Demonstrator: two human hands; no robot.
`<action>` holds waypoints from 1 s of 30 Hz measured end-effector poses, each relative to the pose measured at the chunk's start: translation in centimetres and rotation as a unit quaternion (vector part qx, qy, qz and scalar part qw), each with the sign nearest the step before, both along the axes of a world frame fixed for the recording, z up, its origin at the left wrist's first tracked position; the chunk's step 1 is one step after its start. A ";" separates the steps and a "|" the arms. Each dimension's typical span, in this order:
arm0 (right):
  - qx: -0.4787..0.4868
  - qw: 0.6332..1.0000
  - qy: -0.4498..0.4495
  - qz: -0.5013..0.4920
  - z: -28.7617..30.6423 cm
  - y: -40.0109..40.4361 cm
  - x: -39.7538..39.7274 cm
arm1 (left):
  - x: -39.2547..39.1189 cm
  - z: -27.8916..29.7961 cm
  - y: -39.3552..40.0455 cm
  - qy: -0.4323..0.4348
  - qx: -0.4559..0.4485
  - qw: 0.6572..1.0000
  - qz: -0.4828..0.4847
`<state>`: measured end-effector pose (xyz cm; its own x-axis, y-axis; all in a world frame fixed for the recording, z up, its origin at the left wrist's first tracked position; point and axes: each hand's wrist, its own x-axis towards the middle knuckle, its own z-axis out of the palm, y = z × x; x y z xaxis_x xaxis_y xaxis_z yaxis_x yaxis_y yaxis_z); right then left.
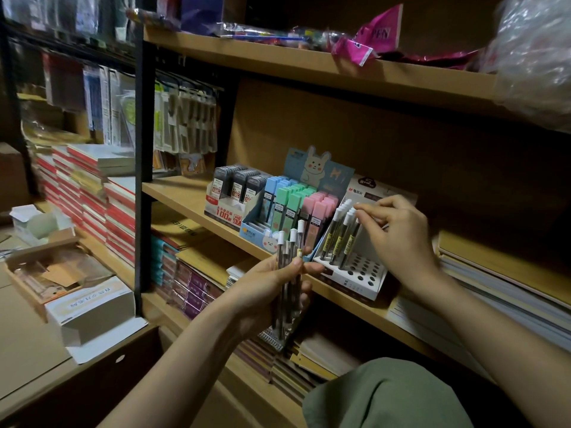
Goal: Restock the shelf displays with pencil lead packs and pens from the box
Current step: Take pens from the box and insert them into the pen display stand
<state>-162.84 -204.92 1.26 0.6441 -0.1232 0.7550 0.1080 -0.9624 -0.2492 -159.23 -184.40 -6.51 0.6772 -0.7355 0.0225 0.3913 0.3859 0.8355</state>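
Observation:
My left hand grips a bundle of several slim lead tubes with white caps, held upright in front of the middle shelf. My right hand pinches the white cap of a lead tube standing in the white display stand, whose base has many round holes. Several tubes stand in its back rows; the front holes are bare. Left of it sit a bunny display of blue, green and pink lead packs and a display of grey lead packs.
An open white box and a cardboard box lie on the surface at left. Stacks of notebooks fill the left and lower shelves. Paper pads lie right of the stand. Bagged goods sit on the top shelf.

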 end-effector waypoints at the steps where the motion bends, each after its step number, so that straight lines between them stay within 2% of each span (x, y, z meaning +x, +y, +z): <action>1: 0.001 1.000 -0.002 0.000 0.0 0.2 0.0 | 0.0 0.0 0.0 -0.005 0.006 1.000 -0.004; 11: -0.046 0.997 0.060 -0.035 1.0 0.3 0.3 | -0.7 0.7 -0.3 -0.012 -0.010 1.000 0.006; 17: 0.019 0.998 0.065 -0.015 0.0 0.0 -0.8 | -0.9 0.9 -0.2 -0.015 -0.015 1.000 -0.016; 21: 0.049 0.998 0.015 0.038 -0.1 0.6 -1.8 | -1.0 0.9 0.0 -0.032 -0.008 0.999 -0.034; 25: 0.147 0.974 0.109 0.134 0.1 2.3 -2.1 | -1.2 1.0 -0.4 -0.071 0.009 0.996 -0.049; 30: 0.230 0.947 0.128 0.183 0.1 3.4 -1.9 | -1.3 0.9 -1.1 -0.074 0.015 0.996 -0.044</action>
<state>-164.74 -201.47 1.39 0.8616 -0.1347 0.4894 0.2934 -0.6546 -0.6967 -160.52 -185.48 -5.59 0.6017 -0.7933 0.0935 0.2942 0.3289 0.8974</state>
